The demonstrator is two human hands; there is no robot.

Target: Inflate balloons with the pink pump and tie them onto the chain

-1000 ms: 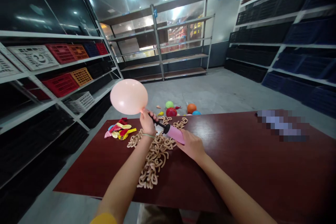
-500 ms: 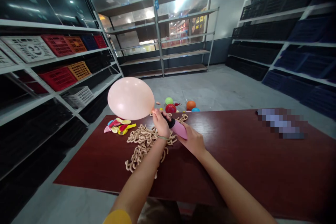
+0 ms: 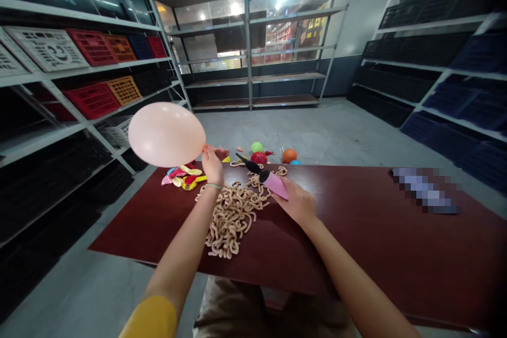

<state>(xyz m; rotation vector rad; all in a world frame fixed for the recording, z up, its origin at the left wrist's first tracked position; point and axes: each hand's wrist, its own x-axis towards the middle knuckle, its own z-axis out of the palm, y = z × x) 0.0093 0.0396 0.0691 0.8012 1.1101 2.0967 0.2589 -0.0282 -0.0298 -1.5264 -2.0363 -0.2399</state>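
A large inflated pale pink balloon [image 3: 167,134] points its neck to the right, where my left hand [image 3: 213,165] pinches it. My right hand [image 3: 298,202] is wrapped round a pink pump [image 3: 276,185] with a black nozzle, whose tip points up and left, apart from the balloon. Below and between my hands lies a heap of beige curly pieces [image 3: 233,211] on the dark red table [image 3: 356,232]. Uninflated balloons in several colours [image 3: 185,176] lie at the table's back left, under the inflated balloon.
On the floor past the table's far edge rest green [image 3: 257,146], red [image 3: 259,157] and orange [image 3: 289,156] balloons. A pixelated flat item [image 3: 425,190] lies at the table's right. Shelves with crates [image 3: 93,100] stand left and right.
My left hand has moved left with the balloon, away from the pump. The pump's black nozzle now shows free of the balloon. The view has shifted slightly.
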